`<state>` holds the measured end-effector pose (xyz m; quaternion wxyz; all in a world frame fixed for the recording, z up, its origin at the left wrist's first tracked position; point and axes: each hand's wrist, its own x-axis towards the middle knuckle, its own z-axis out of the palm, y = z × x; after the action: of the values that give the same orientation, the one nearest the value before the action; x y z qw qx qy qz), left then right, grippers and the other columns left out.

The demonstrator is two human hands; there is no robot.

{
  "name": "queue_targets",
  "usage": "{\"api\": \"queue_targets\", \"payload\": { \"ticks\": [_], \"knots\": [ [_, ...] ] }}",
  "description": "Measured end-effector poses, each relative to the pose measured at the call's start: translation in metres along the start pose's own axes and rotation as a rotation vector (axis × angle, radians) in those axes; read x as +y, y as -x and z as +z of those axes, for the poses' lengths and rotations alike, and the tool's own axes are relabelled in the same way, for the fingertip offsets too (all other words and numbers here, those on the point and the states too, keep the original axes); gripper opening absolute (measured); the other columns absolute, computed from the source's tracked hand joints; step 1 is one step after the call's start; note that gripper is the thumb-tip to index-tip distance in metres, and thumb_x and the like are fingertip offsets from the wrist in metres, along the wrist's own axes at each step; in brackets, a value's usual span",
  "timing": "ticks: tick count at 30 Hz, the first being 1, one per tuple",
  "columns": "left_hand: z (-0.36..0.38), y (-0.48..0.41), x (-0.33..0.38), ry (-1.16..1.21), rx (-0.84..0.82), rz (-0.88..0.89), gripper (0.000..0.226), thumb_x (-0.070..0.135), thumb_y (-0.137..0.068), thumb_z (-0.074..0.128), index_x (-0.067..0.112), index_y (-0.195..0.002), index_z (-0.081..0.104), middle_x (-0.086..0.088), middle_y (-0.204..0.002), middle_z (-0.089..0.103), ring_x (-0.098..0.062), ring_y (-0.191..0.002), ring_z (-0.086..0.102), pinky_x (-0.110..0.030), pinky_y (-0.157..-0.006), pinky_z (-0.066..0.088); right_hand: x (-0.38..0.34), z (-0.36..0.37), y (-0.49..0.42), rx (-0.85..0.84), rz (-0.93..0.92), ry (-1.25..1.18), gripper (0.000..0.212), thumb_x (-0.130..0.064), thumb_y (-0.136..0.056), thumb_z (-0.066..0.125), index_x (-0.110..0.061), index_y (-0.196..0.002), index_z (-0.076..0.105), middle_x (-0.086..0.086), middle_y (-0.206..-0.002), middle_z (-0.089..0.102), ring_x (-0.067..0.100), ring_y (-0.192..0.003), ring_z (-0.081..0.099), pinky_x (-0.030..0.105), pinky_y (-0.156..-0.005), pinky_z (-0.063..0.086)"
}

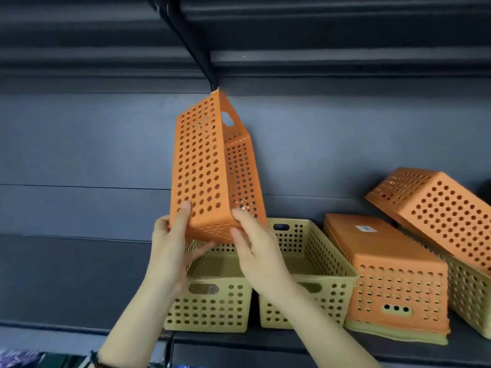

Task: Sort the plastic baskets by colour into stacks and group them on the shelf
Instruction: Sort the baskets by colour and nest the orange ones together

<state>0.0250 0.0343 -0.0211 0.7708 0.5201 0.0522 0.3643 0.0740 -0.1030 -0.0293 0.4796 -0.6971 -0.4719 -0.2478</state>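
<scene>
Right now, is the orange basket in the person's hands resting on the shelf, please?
No, both hands hold the orange basket upended in the air above the yellow baskets.

A dark blue-grey back wall (79, 144) fills most of the view, made of wide horizontal panels with thin seams running across it. Above, the underside of an upper shelf (332, 30) shows long ribbed bands in the same dark tone, and a black bracket (196, 51) slants down from it to the wall. Along the bottom runs the dark front edge of the lower shelf (305, 349). The light is dim, cool and even.
</scene>
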Motion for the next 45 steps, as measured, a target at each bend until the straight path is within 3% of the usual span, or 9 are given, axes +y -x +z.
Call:
{"api": "queue_targets", "payload": {
  "ticks": [6,10,15,19,21,24,27,35,45],
  "knots": [
    [-0.042,-0.003,0.017,-0.784,-0.213,0.618,0.088,0.056,-0.073,0.068,0.052,-0.144,0.016,0.019,-0.159,0.01,-0.011,-0.148,0.02,-0.038,-0.116,0.026,0.006,0.002,-0.016,-0.021,-0.278,0.325,0.046,0.019,-0.079,0.052,-0.009,-0.112,0.066,0.006,-0.099,0.071,0.013,-0.089,0.05,0.035,-0.077,0.046],
    [-0.059,-0.006,0.041,-1.032,-0.351,0.793,0.083,0.05,-0.062,0.076,0.058,-0.132,0.033,0.019,-0.162,-0.001,0.009,-0.145,0.007,-0.007,-0.109,0.016,-0.01,0.01,-0.025,-0.144,-0.407,0.373,0.056,0.022,-0.073,0.053,-0.007,-0.119,0.065,0.007,-0.104,0.072,0.023,-0.093,0.058,0.041,-0.083,0.05],
    [-0.087,-0.01,0.05,-1.007,-0.164,0.734,0.065,0.053,-0.053,0.077,0.051,-0.108,0.042,0.014,-0.149,0.035,-0.008,-0.143,0.03,-0.034,-0.106,0.039,-0.029,0.037,-0.042,-0.168,-0.467,0.286,0.051,0.016,-0.08,0.056,-0.008,-0.124,0.064,0.006,-0.116,0.07,0.028,-0.104,0.06,0.046,-0.089,0.049],
    [-0.11,-0.012,0.051,-0.851,-0.009,0.667,0.064,0.034,-0.056,0.085,0.048,-0.102,0.043,0.011,-0.122,0.057,0.016,-0.104,0.054,-0.014,-0.088,0.049,-0.031,0.044,-0.025,-0.124,-0.305,0.3,0.044,-0.017,-0.094,0.058,-0.02,-0.138,0.052,-0.003,-0.144,0.052,0.012,-0.135,0.041,0.026,-0.115,0.024],
    [-0.121,-0.014,0.048,-0.872,0.098,0.641,0.066,0.029,-0.057,0.088,0.052,-0.096,0.041,0.002,-0.116,0.062,0.001,-0.097,0.063,-0.025,-0.084,0.052,-0.026,0.042,-0.005,-0.158,-0.218,0.349,0.048,-0.034,-0.096,0.053,-0.025,-0.142,0.045,-0.008,-0.148,0.046,0.007,-0.137,0.037,0.021,-0.114,0.02],
    [-0.136,-0.019,0.043,-0.876,0.225,0.605,0.065,0.026,-0.061,0.09,0.051,-0.096,0.04,-0.002,-0.11,0.065,-0.03,-0.092,0.065,-0.045,-0.08,0.051,-0.013,0.04,0.024,-0.212,-0.178,0.58,0.051,-0.053,-0.088,0.056,-0.028,-0.132,0.054,-0.009,-0.124,0.066,0.01,-0.113,0.061,0.031,-0.1,0.044],
    [-0.145,-0.024,0.035,-0.892,0.309,0.569,0.066,0.027,-0.063,0.089,0.038,-0.107,0.041,-0.004,-0.113,0.064,-0.031,-0.097,0.061,-0.043,-0.079,0.046,-0.003,0.04,0.038,-0.266,-0.17,0.669,0.043,-0.036,-0.067,0.084,-0.029,-0.107,0.068,-0.013,-0.081,0.074,0.007,-0.073,0.069,0.031,-0.073,0.057],
    [-0.172,-0.022,0.012,-0.887,0.425,0.375,0.073,0.029,-0.066,0.087,0.021,-0.125,0.045,-0.012,-0.126,0.06,-0.036,-0.116,0.055,-0.044,-0.087,0.041,0.0,0.028,0.019,-0.053,-0.196,0.62,0.041,0.008,-0.057,0.08,-0.02,-0.084,0.07,-0.008,-0.07,0.068,0.014,-0.059,0.061,0.029,-0.061,0.052],
    [-0.179,-0.006,-0.002,-1.076,0.255,0.301,0.073,0.02,-0.065,0.088,0.018,-0.127,0.048,-0.01,-0.121,0.056,-0.026,-0.097,0.051,-0.041,-0.078,0.039,-0.004,0.017,0.028,-0.316,-0.127,0.451,0.015,-0.027,-0.085,0.071,-0.017,-0.096,0.073,-0.001,-0.086,0.073,0.015,-0.075,0.069,0.036,-0.074,0.059]
  ]
}}
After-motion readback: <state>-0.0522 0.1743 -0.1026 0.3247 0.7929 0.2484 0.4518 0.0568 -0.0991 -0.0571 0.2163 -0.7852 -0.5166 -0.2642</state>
